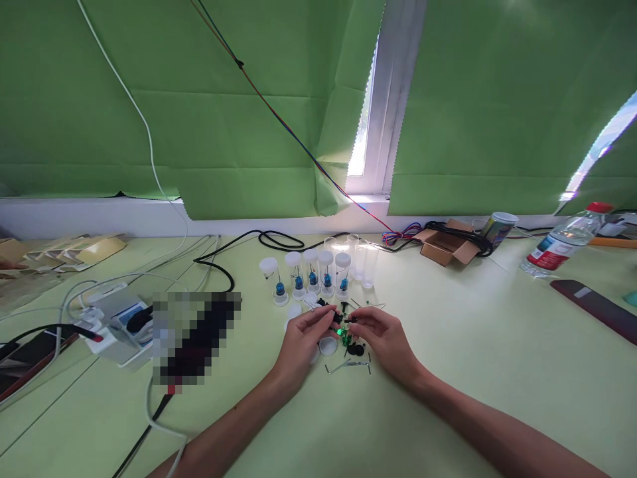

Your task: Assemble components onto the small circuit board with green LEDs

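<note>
Both hands meet over a cluster of small parts at the middle of the table. My left hand (307,332) pinches a small black part (338,317). Facing it, my right hand (382,333) has its fingertips closed on another small black piece (351,320); the exact kind of either is too small to tell. Small green pieces (345,337) lie just below the fingers. Nearby are black round parts (355,349), L-shaped metal hex keys (351,364) and a white cap (328,346). Behind the hands stand several clear capped tubes (312,272) with blue pieces inside.
Clear tubes without caps (368,265) stand right of the capped ones. A white power strip (119,332) with cables lies left. An open cardboard box (448,245), a can (499,229) and a tilted water bottle (562,242) are at the back right, near a dark flat object (594,309).
</note>
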### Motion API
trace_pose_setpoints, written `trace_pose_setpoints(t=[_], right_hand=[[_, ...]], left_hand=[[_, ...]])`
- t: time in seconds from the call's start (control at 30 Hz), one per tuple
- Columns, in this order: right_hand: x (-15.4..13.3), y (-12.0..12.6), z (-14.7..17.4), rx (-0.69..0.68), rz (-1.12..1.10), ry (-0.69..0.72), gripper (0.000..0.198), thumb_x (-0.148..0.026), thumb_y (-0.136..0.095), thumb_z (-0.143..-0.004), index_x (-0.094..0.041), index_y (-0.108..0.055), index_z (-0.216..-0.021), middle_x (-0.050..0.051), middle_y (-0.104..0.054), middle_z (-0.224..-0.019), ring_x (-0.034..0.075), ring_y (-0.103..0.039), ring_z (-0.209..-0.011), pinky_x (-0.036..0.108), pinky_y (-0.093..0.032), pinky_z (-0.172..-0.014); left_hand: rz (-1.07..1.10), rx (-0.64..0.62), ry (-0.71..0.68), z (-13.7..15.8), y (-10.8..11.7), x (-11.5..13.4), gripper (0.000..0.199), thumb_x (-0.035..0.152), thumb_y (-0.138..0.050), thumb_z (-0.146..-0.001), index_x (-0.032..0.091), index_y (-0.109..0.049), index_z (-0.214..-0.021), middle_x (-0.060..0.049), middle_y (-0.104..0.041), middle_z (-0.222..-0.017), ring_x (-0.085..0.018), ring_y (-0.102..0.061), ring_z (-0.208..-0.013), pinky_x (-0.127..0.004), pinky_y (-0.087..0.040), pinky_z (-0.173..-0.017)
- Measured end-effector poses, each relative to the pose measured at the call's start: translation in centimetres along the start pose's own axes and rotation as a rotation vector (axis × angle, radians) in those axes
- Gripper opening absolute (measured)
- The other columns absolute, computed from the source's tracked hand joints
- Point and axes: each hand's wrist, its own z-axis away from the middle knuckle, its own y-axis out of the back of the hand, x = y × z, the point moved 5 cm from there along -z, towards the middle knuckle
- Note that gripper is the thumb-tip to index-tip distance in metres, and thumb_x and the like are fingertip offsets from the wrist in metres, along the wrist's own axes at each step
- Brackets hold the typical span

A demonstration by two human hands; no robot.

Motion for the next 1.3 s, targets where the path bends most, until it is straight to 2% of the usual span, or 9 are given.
trace_pose_setpoints(t=[0.2,0.43,0.6,0.7,0.93,1.2,1.3], right_hand=[[-0.1,-0.1,0.1,0.0,-0.002,0.011,0.019,-0.031,-0.077,-0.075,-0.018,-0.069,-0.087,0.004,-0.069,-0.086,0.018,-0.067,-0.075,0.032,-0.058,-0.074],[0.1,-0.1,0.3,-0.015,-0.01,0.029,0.021,-0.032,-0.077,-0.075,-0.018,-0.068,-0.089,0.004,-0.069,-0.087,0.02,-0.068,-0.08,0.035,-0.059,-0.077],[0.1,-0.1,0.2,-0.009,0.009,0.033,0.022,-0.034,-0.077,-0.076,-0.018,-0.069,-0.089,0.005,-0.07,-0.088,0.021,-0.069,-0.082,0.036,-0.059,-0.077],[0.0,-0.1,0.2,-0.007,0.018,0.035,0.022,-0.034,-0.076,-0.076,-0.018,-0.068,-0.089,0.005,-0.07,-0.087,0.021,-0.069,-0.08,0.036,-0.059,-0.076],[0.0,0.1,0.2,0.002,0.027,0.036,0.021,-0.033,-0.076,-0.076,-0.019,-0.068,-0.089,0.004,-0.069,-0.087,0.021,-0.069,-0.079,0.036,-0.059,-0.077],[-0.2,0.1,0.2,0.028,0.016,0.035,0.026,-0.038,-0.079,-0.073,-0.018,-0.068,-0.086,0.004,-0.068,-0.085,0.021,-0.069,-0.077,0.036,-0.06,-0.076],[-0.3,0.1,0.1,0.035,0.013,0.041,0.025,-0.038,-0.079,-0.073,-0.018,-0.067,-0.086,0.004,-0.067,-0.083,0.02,-0.069,-0.075,0.036,-0.06,-0.075]], left_hand=[[-0.01,-0.009,-0.025,-0.2,0.1,-0.1,0.034,0.042,-0.069,-0.082,0.016,-0.074,-0.103,-0.01,-0.072,-0.102,-0.02,-0.067,-0.083,-0.03,-0.054,-0.077],[0.019,-0.022,-0.032,0.0,-0.5,0.5,0.034,0.044,-0.069,-0.081,0.015,-0.076,-0.097,-0.012,-0.072,-0.107,-0.02,-0.068,-0.082,-0.03,-0.055,-0.075],[0.095,-0.022,-0.002,0.2,-0.9,0.9,0.045,0.052,-0.064,-0.083,0.01,-0.077,-0.093,-0.015,-0.074,-0.095,-0.021,-0.067,-0.077,-0.03,-0.054,-0.072],[0.143,-0.03,0.011,0.2,-0.9,0.9,0.05,0.054,-0.058,-0.086,0.009,-0.077,-0.092,-0.018,-0.072,-0.105,-0.022,-0.066,-0.081,-0.032,-0.054,-0.073],[0.16,-0.046,0.019,0.1,-0.8,0.7,0.04,0.045,-0.06,-0.088,0.009,-0.077,-0.095,-0.018,-0.072,-0.109,-0.023,-0.066,-0.084,-0.033,-0.054,-0.073],[0.192,-0.042,0.038,0.2,-0.9,0.9,0.035,0.042,-0.068,-0.082,0.01,-0.077,-0.094,-0.017,-0.071,-0.111,-0.023,-0.069,-0.085,-0.033,-0.055,-0.076],[0.214,-0.043,0.026,0.2,-0.8,1.1,0.03,0.039,-0.072,-0.08,0.011,-0.076,-0.088,-0.015,-0.072,-0.11,-0.023,-0.07,-0.086,-0.033,-0.055,-0.079]])
